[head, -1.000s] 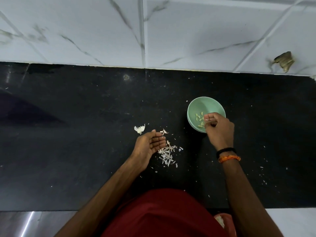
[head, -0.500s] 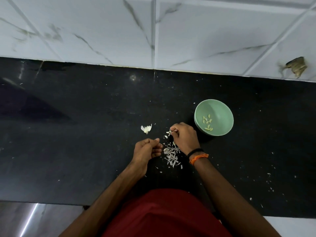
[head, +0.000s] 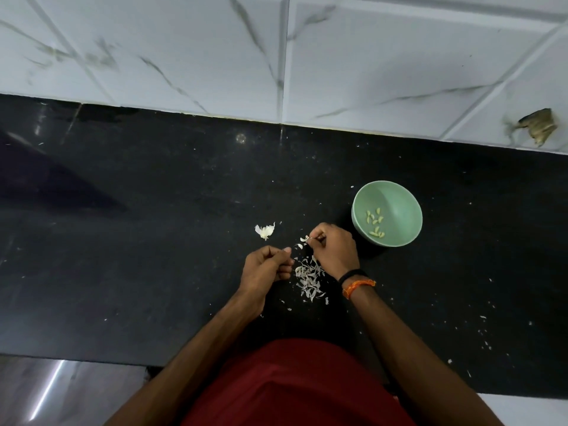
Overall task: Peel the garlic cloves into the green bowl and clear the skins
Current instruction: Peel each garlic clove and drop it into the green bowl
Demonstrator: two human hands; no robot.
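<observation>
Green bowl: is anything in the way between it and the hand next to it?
Nothing visible. Only bare black counter lies between the right hand and the green bowl, which stands just to its right.

Our left hand: fingers curled into a loose fist, thumb laid along the forefinger, forearm running in from the lower left. Our right hand: fingers bent, tips pinched together at its upper left; wrist banded black and orange, forearm angling in from the lower right.
</observation>
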